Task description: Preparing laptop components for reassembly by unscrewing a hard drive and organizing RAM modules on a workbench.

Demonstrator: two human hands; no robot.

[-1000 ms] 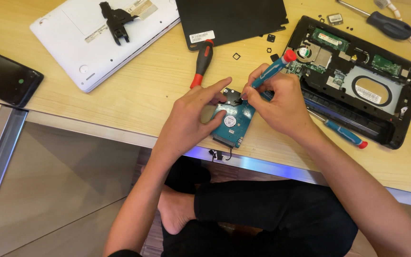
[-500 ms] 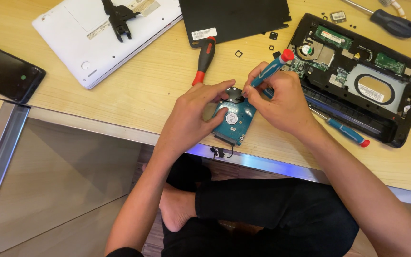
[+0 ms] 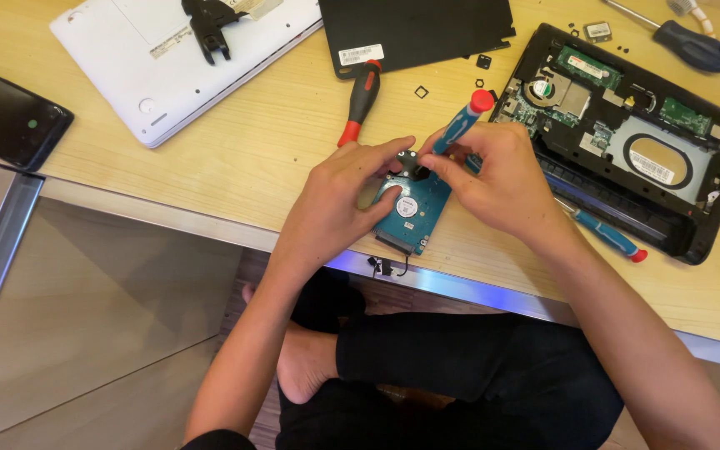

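On table's near edge: left hand (image 3: 339,196) pins hard drive (image 3: 410,208) flat; right hand (image 3: 493,179) grips blue screwdriver (image 3: 457,127), tip at its top bracket. Opened laptop (image 3: 627,133) alongside, drive out, bracket probably still attached.

Bright, even light; sharp focus

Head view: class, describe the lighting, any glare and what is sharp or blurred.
Head view: even, soft light on the wooden table; short shadows under both hands; bluish glare along the metal table edge; the hard drive and opened laptop are sharp; no obvious motion blur.
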